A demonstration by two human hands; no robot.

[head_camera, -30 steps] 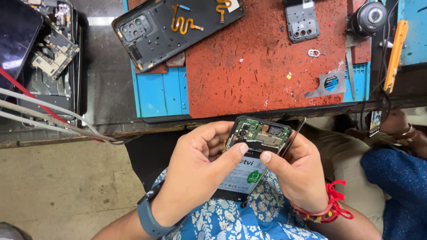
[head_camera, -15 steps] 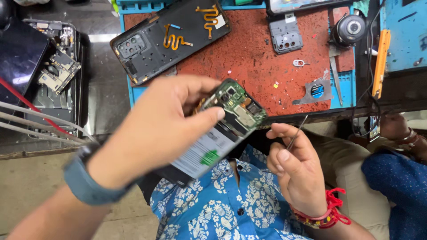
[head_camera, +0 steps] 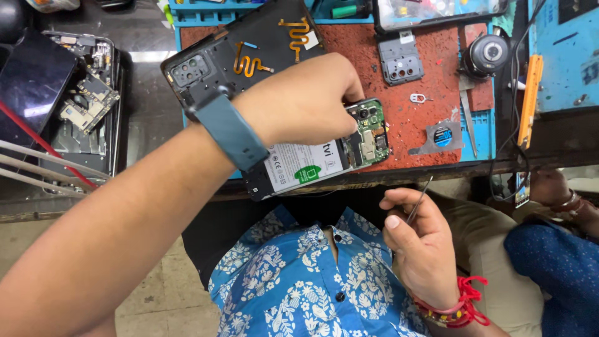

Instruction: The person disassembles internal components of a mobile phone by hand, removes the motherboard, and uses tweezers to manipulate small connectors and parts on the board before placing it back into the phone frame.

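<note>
One opened phone (head_camera: 324,153), its back cover off so the white-labelled battery and green circuit board show, sits in our left hand (head_camera: 306,100) over the near edge of the red work mat (head_camera: 424,125). We judge this to be a step of setting the phone down on the mat or steadying it there for work on the board; the next move calls for a firm, level hold so that the exposed parts near the camera end are not knocked. Our left fingers are clenched around the phone's upper end, the wrist bent, the forearm with its blue-grey watch band (head_camera: 231,131) reaching across from below the phone. Our right hand (head_camera: 421,243) waits below the phone, near our floral shirt (head_camera: 312,281), fingers pinched on a thin metal tool (head_camera: 419,200) that points up toward the mat. Beyond the phone lie a black back cover (head_camera: 249,50) with orange flex cables and a small grey camera frame (head_camera: 399,59).
</note>
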